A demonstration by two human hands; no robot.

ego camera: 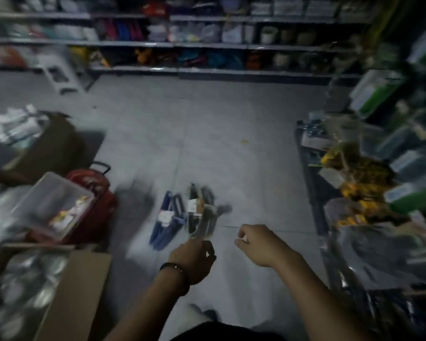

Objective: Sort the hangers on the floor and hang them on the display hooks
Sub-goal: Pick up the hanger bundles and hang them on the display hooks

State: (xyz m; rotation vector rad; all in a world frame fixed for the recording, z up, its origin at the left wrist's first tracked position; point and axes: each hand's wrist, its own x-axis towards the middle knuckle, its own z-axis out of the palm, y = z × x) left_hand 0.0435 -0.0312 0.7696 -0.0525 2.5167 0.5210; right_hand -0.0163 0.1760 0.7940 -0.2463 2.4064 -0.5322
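**Gathering a hanger bundle from the aisle floor.**
The grey hanger bundle (202, 212) lies on the floor (207, 143) just right of the blue hanger bundle (169, 219), both near us at centre. Our left hand (194, 259) grips the grey bundle's near end. Our right hand (258, 244) hovers apart to the right with fingers curled; we cannot tell whether it holds anything. We judge it best to lift each colour separately, steadying the far end with the free hand, before turning to the goods rack (354, 173) at right.
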